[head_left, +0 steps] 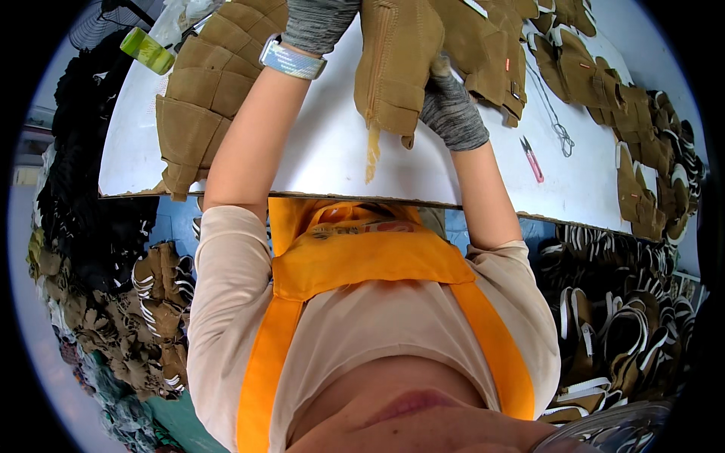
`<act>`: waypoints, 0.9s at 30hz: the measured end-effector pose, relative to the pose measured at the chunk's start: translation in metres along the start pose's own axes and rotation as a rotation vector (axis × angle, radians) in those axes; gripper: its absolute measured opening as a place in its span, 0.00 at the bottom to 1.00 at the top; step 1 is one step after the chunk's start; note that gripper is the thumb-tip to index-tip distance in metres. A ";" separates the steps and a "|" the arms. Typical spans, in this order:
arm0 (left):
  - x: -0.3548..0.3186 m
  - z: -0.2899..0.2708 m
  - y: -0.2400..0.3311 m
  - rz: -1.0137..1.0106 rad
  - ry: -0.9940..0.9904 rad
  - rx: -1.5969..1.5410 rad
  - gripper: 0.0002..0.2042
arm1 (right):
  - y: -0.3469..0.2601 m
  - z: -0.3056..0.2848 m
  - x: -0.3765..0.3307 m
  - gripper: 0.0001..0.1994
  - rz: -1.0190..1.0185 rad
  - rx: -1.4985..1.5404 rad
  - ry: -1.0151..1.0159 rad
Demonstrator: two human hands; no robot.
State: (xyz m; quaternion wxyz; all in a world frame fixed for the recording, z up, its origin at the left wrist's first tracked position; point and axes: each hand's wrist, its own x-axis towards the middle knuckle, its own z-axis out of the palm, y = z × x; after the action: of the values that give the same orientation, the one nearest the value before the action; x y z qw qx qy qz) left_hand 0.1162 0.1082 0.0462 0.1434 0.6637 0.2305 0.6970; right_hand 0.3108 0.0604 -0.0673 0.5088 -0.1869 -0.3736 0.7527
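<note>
tan suede boot upper | zipper down its side (tape end dangling) | held above white table edge

Left hand in a grey glove cut off by the top edge, fingers out of view; right hand mostly hidden behind the tan suede boot upper, grip impossible to judge. Tan pieces along the far side of the counter also cropped at the top, and the small dark wire loop near the pink snips too fine to identify. Heaps below the counter edge blurred and bent by the lens rim.
</note>
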 end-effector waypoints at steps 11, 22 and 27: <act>0.065 -0.090 0.047 -0.190 -0.802 1.266 0.20 | -0.013 0.048 0.111 0.27 -0.394 -0.292 0.339; -0.033 -0.241 -0.051 -0.491 -0.639 1.268 0.47 | 0.033 0.008 0.280 0.24 -0.633 -0.748 0.253; -0.037 -0.260 -0.052 -0.545 -0.577 1.079 0.45 | 0.071 0.034 0.257 0.35 -0.074 -0.515 0.217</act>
State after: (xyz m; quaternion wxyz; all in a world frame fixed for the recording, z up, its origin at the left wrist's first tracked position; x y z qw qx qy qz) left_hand -0.1438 0.1001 -0.0156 0.0180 0.7202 0.6585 0.2176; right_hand 0.1379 0.2658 -0.0736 0.5090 -0.3758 -0.5024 0.5894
